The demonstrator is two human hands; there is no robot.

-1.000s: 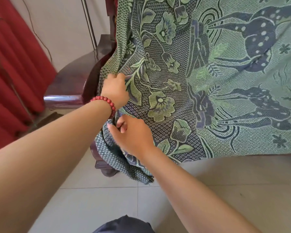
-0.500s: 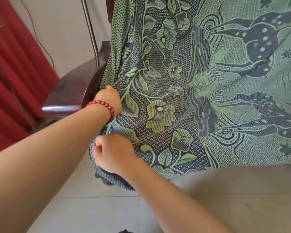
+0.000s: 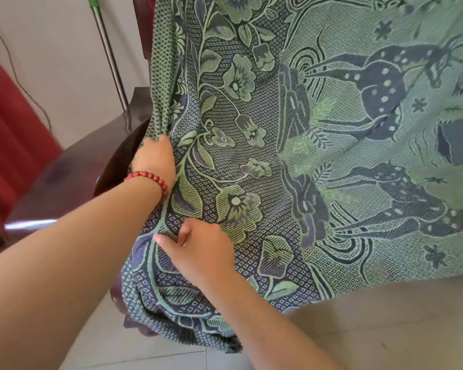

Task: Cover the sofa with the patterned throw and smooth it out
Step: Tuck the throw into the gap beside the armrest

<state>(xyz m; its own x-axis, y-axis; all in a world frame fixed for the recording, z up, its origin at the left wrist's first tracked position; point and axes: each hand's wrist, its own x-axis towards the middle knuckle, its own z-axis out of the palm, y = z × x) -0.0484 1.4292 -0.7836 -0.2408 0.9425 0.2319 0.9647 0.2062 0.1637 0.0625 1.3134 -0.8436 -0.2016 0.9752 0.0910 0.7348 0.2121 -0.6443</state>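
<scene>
Across the centre and right of the frame, the patterned throw [image 3: 305, 156] is draped down the sofa [image 3: 112, 161], and only the dark wooden armrest [image 3: 64, 182] shows bare at middle left. The left hand [image 3: 155, 158], red bead bracelet [image 3: 150, 177] on the wrist, has its fingers curled round the throw's dotted border right beside that armrest. Just below it, the right hand [image 3: 198, 249] pinches a ridge of cloth between thumb and forefinger; its other fingers are hidden.

How will this cloth behave? It looks like a thick woven jacquard: soft and limp, with some weight to it, judging by how it sags and bunches in heavy folds at lower left above the tiled floor [image 3: 385, 329]. The textured weave should grip well under the fingers and not slide. Nothing fragile here.

Best hold, I'd say, is the border and that hanging corner, one hand on each, pulling the slack toward the armrest. Flat palms can then sweep the wrinkles out across the deer pattern.
</scene>
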